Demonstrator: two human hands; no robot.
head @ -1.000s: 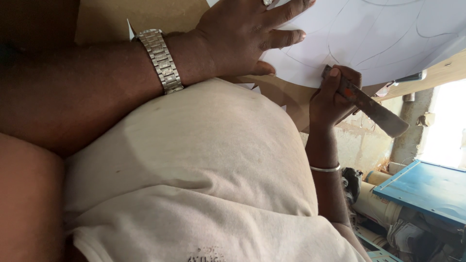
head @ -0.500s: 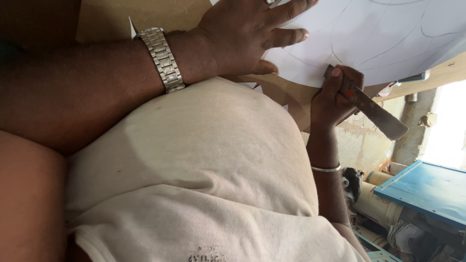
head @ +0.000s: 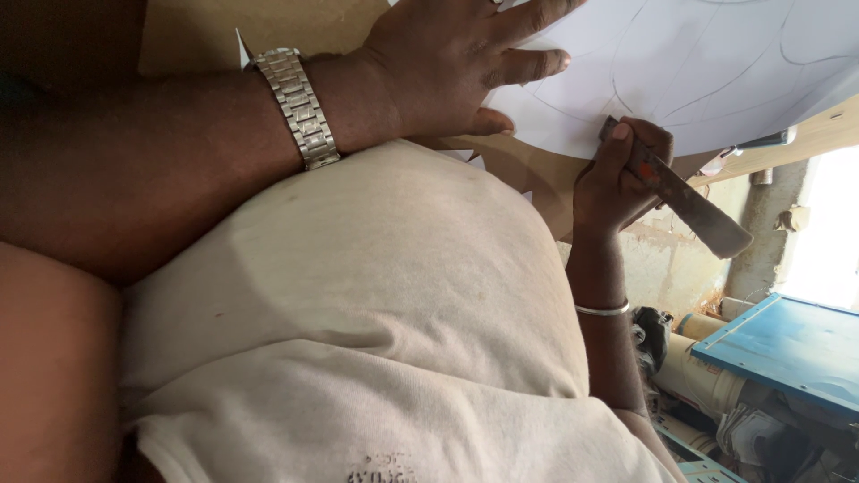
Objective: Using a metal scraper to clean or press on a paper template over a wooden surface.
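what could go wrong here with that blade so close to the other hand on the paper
The right hand grips a flat metal blade at the edge of the white paper sheet, and the left hand presses the sheet close by, thumb nearest. A slip could reach those fingers. The cut could also stray from the drawn curved lines. The sheet overhangs the brown board, so it may flex or tear.

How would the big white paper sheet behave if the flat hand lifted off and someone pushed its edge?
The white paper sheet looks thin and light, so it would probably slide over the brown board. It likely flops or curls, since only the left hand pins it. The right hand works a blade tool at its edge.
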